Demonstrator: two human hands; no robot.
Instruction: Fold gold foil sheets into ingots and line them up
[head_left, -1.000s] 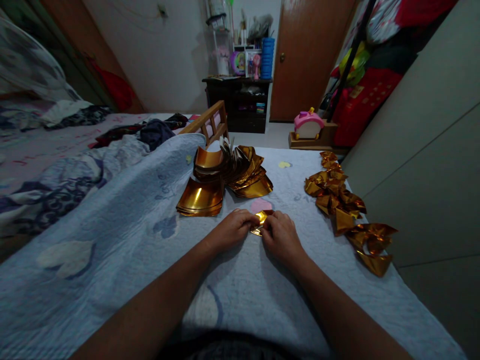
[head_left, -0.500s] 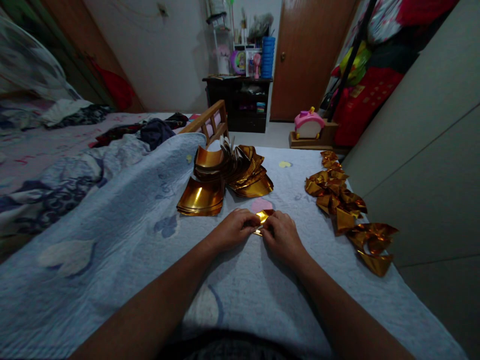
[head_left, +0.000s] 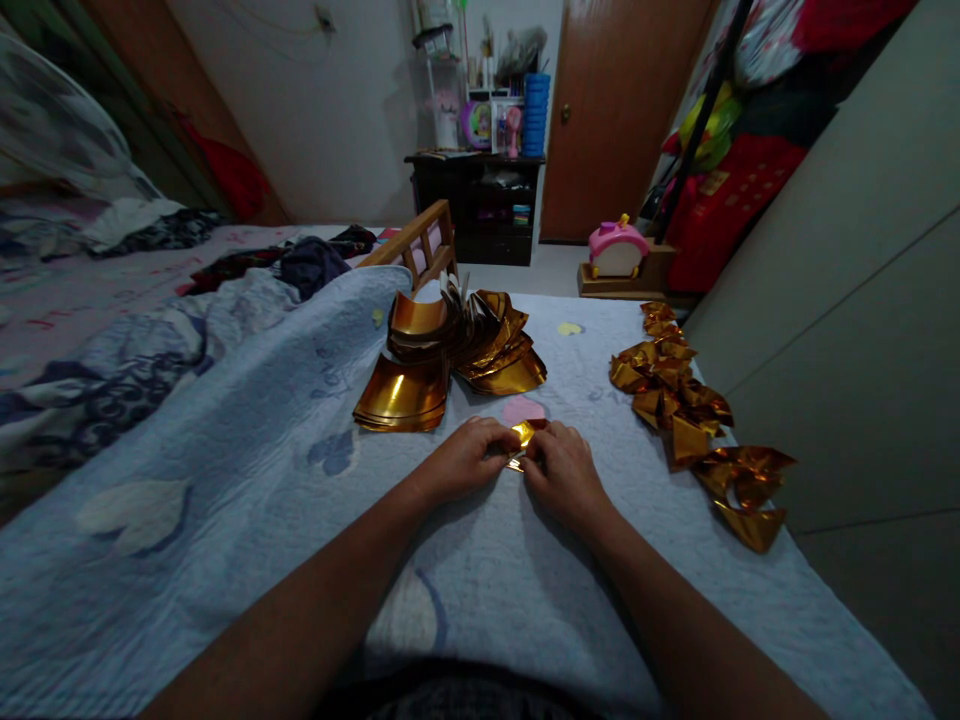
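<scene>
Between my two hands is a small piece of gold foil paper (head_left: 527, 432), partly hidden by the fingers. My left hand (head_left: 471, 458) is closed in a pinch on its left side. From the right, my right hand (head_left: 564, 468) pinches the same piece with thumb and fingers. Just beyond them lie fanned stacks of gold foil sheets (head_left: 405, 392), curling upward at the edges. Several folded gold foil pieces (head_left: 671, 385) are heaped in a row to the right.
A pale blue quilt (head_left: 300, 560) with heart shapes covers the surface under my hands. A wooden rail (head_left: 420, 240) stands beyond the foil stacks. Rumpled clothes (head_left: 311, 262) lie at left, a pale cabinet (head_left: 847, 330) borders the right, and a dark shelf unit (head_left: 476, 215) is at the back.
Both hands stay at the same spot on the gold foil paper, with only a slight shift of the fingers. Everything else looks the same.
</scene>
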